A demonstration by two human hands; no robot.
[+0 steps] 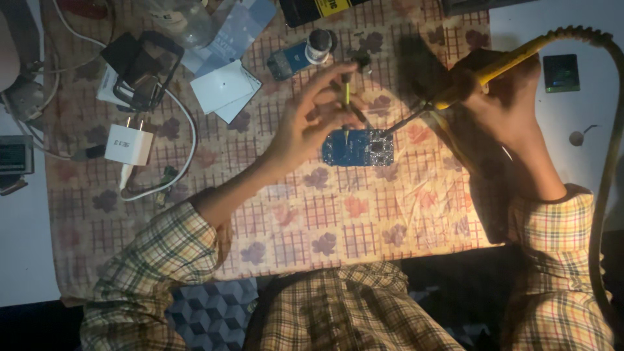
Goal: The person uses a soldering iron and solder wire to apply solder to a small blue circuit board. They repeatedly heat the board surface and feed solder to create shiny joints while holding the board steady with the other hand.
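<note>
You have two hands at work, left hand (311, 117) and right hand (500, 104). Between them lies one blue circuit board (358, 147). One yellow-handled soldering iron (484, 71) sits in your right. Left of your left hand: one white charger plug (129, 143) and two white cards (227, 89).

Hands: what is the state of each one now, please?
Left hand: closed, fingers pinching a thin tool over the blue board.
Right hand: closed, holding the yellow soldering iron.

Blue circuit board (358, 148), yellow-handled soldering iron (484, 73), leaf-and-check patterned cloth (325, 214), white charger (129, 144), plaid sleeves, perhaps yellowish-brown (162, 260)
</note>
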